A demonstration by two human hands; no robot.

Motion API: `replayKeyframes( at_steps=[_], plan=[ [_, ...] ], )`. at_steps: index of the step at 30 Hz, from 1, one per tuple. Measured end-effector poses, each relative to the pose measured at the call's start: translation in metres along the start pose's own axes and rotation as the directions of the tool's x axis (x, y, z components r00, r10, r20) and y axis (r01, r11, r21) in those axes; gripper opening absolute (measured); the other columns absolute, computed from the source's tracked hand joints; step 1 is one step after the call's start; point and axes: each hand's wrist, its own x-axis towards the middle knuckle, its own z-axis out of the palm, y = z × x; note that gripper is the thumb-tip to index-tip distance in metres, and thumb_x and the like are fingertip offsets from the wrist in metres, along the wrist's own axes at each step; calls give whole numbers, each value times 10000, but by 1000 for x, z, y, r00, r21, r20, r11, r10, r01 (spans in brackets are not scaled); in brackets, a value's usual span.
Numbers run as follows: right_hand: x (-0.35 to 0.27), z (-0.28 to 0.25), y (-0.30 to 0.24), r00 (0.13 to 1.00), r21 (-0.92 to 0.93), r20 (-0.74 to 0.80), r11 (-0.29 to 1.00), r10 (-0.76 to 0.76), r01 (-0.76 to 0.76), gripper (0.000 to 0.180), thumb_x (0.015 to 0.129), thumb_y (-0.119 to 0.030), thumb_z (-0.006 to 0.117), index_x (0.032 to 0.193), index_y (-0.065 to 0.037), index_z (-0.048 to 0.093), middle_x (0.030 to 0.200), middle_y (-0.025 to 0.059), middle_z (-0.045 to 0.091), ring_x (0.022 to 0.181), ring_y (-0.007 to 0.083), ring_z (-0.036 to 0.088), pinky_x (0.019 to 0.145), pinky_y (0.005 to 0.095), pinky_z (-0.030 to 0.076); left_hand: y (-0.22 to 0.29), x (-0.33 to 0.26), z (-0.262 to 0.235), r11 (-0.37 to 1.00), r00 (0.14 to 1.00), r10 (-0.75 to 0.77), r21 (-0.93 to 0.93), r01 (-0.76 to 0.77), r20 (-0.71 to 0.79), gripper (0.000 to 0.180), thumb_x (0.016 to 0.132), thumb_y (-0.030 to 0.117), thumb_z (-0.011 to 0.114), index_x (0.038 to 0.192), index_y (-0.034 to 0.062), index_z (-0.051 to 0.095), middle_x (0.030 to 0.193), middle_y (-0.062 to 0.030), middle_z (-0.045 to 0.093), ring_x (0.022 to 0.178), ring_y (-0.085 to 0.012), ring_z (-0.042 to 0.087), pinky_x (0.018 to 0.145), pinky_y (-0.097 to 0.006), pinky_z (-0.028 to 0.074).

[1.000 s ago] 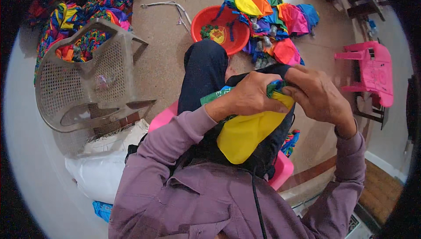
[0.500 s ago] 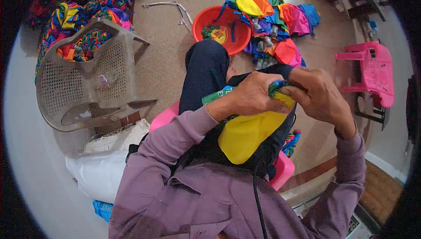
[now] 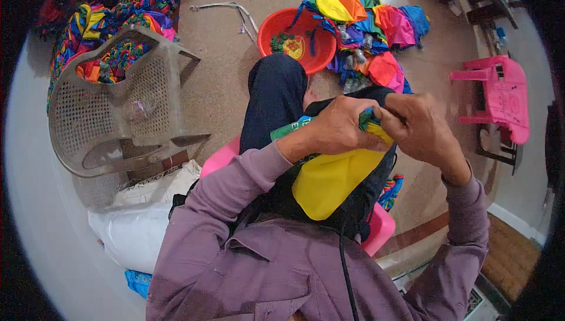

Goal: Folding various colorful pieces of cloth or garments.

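Head view: your left hand [image 3: 338, 126] and right hand [image 3: 421, 126] pinch the bright yellow fabric piece's [image 3: 329, 179] top edge, probably mid-job; sewn pile of multicoloured cloth pieces [image 3: 368, 20] waits.

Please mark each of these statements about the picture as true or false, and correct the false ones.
1. Both hands hold the yellow fabric piece at its top. True: the left hand and the right hand pinch it together above the lap.
2. The red basin stands on the pink chair. False: it stands on the floor, beside the pile of colourful fabric; the pink chair is apart, to the right.
3. The beige plastic chair lies tipped on its side. True.
4. The person wears a yellow shirt. False: the sleeves are purple.
5. A white sack lies to the person's left. True.
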Motion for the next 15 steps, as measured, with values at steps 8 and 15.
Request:
replayKeyframes(
  at_steps=[8,15],
  plan=[
    [-1,-3,6,949,59,-177,960,-260,274,276,924,-166,655,775,12,505,719,235,472,673,433,542,586,467,403,2,-1,-2,1000,1000,-12,-3,12,-5,429,789,313,896,1027,26,684,937,-75,740,887,-133,679,786,-342,521],
    [1,5,-5,996,16,-83,999,-29,30,212,918,-140,659,829,4,531,729,226,498,687,431,541,607,470,407,0,1,0,999,1000,14,-33,-14,-15,415,790,314,894,1018,31,693,935,-75,740,877,-132,677,785,-339,523]
  ],
)
